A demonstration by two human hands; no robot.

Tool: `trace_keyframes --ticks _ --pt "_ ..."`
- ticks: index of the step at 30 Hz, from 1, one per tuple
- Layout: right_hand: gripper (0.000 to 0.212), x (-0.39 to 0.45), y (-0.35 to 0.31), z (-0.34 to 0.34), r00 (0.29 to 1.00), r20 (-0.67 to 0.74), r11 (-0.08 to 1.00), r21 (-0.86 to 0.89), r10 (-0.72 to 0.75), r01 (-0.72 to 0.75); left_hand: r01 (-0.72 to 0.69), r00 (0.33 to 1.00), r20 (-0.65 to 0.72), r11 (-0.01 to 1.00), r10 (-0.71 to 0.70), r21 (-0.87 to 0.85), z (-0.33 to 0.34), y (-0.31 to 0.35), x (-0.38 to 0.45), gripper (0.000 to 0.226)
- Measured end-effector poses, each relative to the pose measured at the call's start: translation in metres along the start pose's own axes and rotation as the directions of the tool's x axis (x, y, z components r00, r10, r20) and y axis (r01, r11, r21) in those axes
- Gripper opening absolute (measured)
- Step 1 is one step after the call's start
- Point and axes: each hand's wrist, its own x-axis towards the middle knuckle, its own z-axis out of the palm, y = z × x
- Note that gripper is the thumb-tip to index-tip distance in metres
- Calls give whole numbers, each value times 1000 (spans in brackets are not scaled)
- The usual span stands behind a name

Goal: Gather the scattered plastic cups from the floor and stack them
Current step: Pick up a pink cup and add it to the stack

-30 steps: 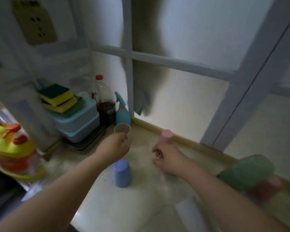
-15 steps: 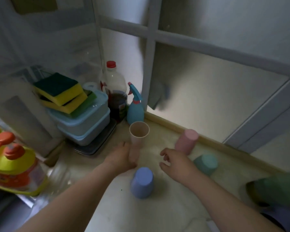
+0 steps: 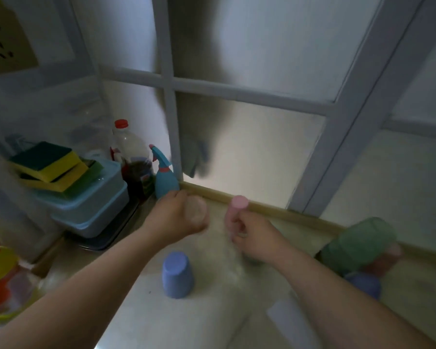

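Now the right hand [image 3: 247, 229] has closed around the upturned pink plastic cup [image 3: 235, 211], likely to nest it with the beige plastic cup [image 3: 195, 210] gripped in the left hand [image 3: 176, 216]

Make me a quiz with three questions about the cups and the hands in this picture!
1. Where is the blue cup?
A. upside down on the floor, between the two forearms
B. on the sponges
C. in the left hand

2. What colour is the cup that the right hand grips?
A. green
B. pink
C. yellow

3. What is the left hand doing?
A. lying flat on the floor
B. gripping a beige cup
C. pointing upward

Answers: 1 A, it stands base up on the floor. 2 B, fingers curl round the pink cup. 3 B, the beige cup shows in its fist.
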Motion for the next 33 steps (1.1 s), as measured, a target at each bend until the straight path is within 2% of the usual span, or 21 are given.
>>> trace_keyframes --ticks 2,5,8,12,15,17,21,22,24,27,29,31,33 --pt "17 -20 10 -25 1000 -30 1000 0 -1 1 -35 999 -8 998 34 -57 5 33 -8 77" --pt "33 -55 31 -66 994 -100 999 32 34 -31 -108 994 -5 982 108 -156 17 86 -19 80" --pt "43 -82 55 -103 979 -151 976 188 137 -108 -148 988 -6 948 153 -281 27 139 -27 77" --pt "47 -110 87 -144 941 -136 838 508 309 -202 -200 977 -27 870 210 -450 39 205 -41 64" --pt "47 -128 103 -161 935 -52 665 716 351 -210 -214 966 8 819 258 -532 53 241 -51 62" --pt "43 -138 112 -169 935 -40 572 800 351 -180 -207 962 33 805 270 -556 64 256 -56 62" --pt "28 -151 132 -175 910 -102 498 858 402 -124 -184 946 133 827 296 -531 83 271 -59 60" --pt "27 -152 137 -176 905 -121 502 858 409 -112 -184 943 151 844 297 -504 86 274 -59 61" --pt "41 -154 143 -181 894 -181 561 823 409 -90 -192 942 168 880 289 -433 90 278 -57 65" --pt "52 -154 143 -195 840 -373 788 607 394 -100 -222 951 145 929 273 -298 90 275 -49 70" --pt "53 -153 144 -203 785 -509 891 438 354 -117 -224 957 128 944 260 -242 84 267 -42 69" --pt "55 -149 143 -205 783 -530 929 334 326 -160 -227 961 112 951 254 -210 80 258 -36 61" --pt "59 -142 144 -200 809 -485 936 277 333 -219 -221 963 111 955 245 -196 78 253 -34 55"
